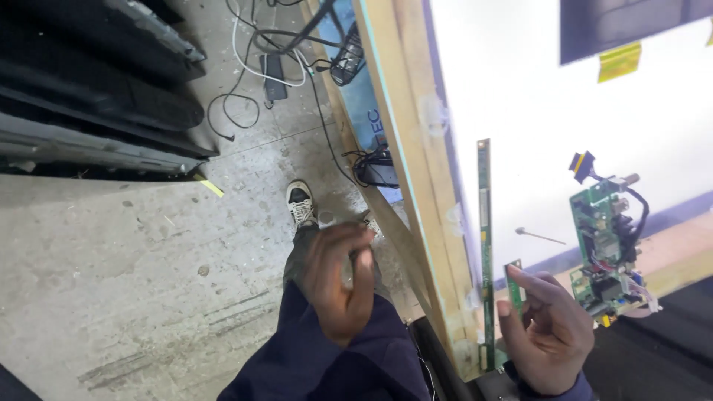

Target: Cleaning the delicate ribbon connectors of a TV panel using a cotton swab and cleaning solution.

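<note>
Head view, looking down beside a lit white panel (549,134) framed in pale wood (416,186). The right hand (546,334) pinches a small green circuit strip (514,286) between thumb and fingertips; its grip is closed on the strip's lower end, and the strip stands upright just beside the long narrow green board (486,245) that runs along the panel's edge. The left hand (338,278) hangs over the concrete floor (148,260), fingers curled loosely inward, half closed; whether it holds anything cannot be told. A larger green circuit board (605,245) with wires and connectors lies on the panel to the right, well apart from the strip, with a thin metal pin (538,236) between them. A shoe (300,202) and cables (260,67) show on the floor beyond. Judged from the pose, the step in hand is the handling of the small strip near the long board; any fitting there would call for careful alignment and a steady pinch.
</note>
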